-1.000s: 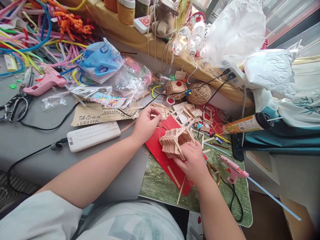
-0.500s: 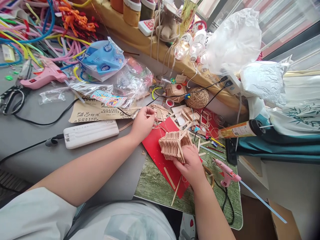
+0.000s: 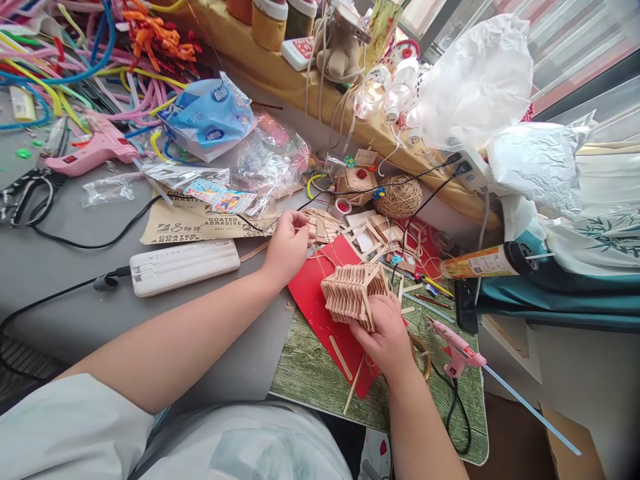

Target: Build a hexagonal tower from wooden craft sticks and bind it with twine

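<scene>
My right hand (image 3: 387,333) grips a small stacked structure of craft sticks (image 3: 347,297) from its near right side, with the thumb along its lower edge. The structure is tilted above a red sheet (image 3: 310,287). Thin twine (image 3: 327,257) runs from the structure's top toward my left hand (image 3: 287,247), whose thumb and fingers are pinched together on it. What lies inside the pinch is mostly hidden. A loose craft stick (image 3: 341,357) lies on the red sheet, and a thin wooden stick (image 3: 353,387) crosses its near edge.
A pink glue gun (image 3: 457,350) with a long glue stick lies at right; another glue gun (image 3: 95,147) is at left. A white power bank (image 3: 185,267), sandpaper (image 3: 195,223), a twine ball (image 3: 399,196) and a drink cup (image 3: 485,260) surround the work area.
The whole view has shifted slightly right and down. Both hands keep nearly the same pose, and the craft-stick structure remains in my right hand.
</scene>
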The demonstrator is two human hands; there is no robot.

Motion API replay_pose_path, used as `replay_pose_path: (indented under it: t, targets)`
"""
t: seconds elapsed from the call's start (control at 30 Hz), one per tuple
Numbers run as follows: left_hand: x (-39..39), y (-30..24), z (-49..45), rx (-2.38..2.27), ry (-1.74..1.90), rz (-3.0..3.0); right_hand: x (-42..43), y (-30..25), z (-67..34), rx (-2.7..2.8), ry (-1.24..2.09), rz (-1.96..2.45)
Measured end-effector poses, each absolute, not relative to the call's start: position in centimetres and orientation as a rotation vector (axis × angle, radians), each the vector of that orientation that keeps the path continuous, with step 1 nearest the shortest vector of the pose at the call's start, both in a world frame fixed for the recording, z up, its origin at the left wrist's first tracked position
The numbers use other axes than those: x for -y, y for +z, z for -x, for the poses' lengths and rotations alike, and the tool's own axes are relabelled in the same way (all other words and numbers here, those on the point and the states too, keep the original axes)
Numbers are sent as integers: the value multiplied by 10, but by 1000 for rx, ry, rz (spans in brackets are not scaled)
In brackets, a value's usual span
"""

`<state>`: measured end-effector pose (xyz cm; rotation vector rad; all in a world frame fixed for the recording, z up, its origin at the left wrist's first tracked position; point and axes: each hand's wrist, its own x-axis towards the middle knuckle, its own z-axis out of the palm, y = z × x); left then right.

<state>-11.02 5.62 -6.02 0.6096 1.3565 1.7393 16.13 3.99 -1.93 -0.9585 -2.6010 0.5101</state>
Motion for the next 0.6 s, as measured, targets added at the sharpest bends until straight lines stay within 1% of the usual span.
replay_pose_path:
  t: [0.3, 0.6]
  targets:
    - [-57, -63, 111, -1468, 1776, -677, -40, -22, -165, 2587, 517, 937]
    - [-56, -54, 111, -1368, 1716, -567, -40, -22, -162, 2606, 444, 902]
